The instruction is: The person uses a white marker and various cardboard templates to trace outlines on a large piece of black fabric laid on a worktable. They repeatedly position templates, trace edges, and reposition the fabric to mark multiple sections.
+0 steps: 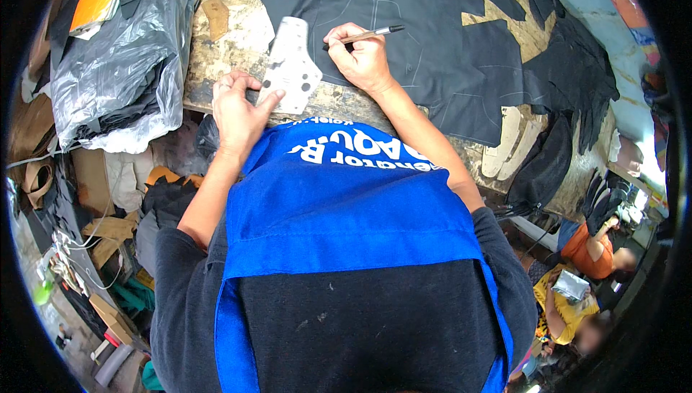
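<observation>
A white pattern template [292, 65] with dark spots lies at the left edge of a black leather-like sheet [447, 47]. My left hand [244, 112] grips the template's lower left edge, thumb on top and fingers curled beside it. Just right of the template, my right hand [360, 65] is closed around a pen [375, 34], its dark end pointing right. The pen's tip is near the black sheet; whether it touches cannot be told. Thin pale outlines of pattern shapes are drawn on the sheet.
A worn wooden table [223, 43] bears the work. Clear plastic wrapping [119, 68] with dark pieces inside stands left. Black scraps [577, 61] and pale cut pieces [512, 148] lie right. Two people sit at the lower right, one in an orange shirt [585, 250].
</observation>
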Demonstrator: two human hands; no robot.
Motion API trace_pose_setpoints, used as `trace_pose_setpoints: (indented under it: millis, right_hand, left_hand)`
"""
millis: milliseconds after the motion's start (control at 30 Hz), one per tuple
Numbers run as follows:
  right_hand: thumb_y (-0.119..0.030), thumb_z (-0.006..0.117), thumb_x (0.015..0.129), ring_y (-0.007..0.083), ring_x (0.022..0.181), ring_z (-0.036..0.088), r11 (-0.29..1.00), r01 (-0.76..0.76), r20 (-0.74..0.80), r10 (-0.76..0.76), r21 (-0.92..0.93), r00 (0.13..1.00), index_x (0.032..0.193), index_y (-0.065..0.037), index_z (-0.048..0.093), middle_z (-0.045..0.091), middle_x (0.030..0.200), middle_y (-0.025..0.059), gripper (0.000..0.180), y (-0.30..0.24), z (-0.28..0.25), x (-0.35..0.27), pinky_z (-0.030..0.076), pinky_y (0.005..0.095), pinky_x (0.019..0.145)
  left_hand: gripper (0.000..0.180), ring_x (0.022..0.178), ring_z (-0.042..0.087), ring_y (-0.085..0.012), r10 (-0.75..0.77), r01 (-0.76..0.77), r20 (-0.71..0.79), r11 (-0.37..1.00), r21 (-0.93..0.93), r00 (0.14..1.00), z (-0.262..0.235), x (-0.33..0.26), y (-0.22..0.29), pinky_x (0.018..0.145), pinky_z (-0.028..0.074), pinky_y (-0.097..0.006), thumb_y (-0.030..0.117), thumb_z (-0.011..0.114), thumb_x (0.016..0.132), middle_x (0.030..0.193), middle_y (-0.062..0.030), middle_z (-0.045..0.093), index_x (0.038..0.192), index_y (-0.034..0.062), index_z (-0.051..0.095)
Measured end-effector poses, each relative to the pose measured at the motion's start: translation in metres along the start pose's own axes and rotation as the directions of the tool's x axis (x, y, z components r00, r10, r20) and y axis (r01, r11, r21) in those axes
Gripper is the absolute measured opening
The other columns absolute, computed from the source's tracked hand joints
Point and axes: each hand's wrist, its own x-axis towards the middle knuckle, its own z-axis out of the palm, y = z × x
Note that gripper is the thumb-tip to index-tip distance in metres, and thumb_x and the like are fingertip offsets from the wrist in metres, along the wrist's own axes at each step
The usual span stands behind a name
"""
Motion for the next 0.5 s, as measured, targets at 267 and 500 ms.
trace_pose_setpoints:
  millis: [267,500]
  right_hand:
    - [-0.007,0.061,0.07,0.0225,0.057,0.059,0.998,-0.033,-0.044,0.035,0.056,0.998,0.066,-0.002,0.058,0.059,0.062,0.0096,0.007,-0.002,0.004,0.002,0.046,0.0314,0.054]
    - [-0.006,0.06,0.078,0.0134,0.065,0.061,0.996,-0.023,-0.028,0.021,-0.082,0.999,0.075,0.001,0.062,0.065,0.075,0.0097,0.008,0.001,0.003,0.001,0.047,0.025,0.058]
  left_hand:
    - [0.026,0.056,0.034,-0.0009,-0.218,0.282,0.18,0.718,-0.636,0.959,-0.007,0.003,-0.042,0.047,0.029,-0.018,0.009,0.072,0.076,0.062,0.0055,0.046,0.077,0.0041,0.046]
    - [0.027,0.058,0.032,-0.0013,-0.199,0.244,0.142,0.756,-0.607,0.97,-0.006,0.005,-0.036,0.048,0.027,-0.018,0.009,0.072,0.077,0.063,0.0065,0.044,0.077,0.0051,0.046]
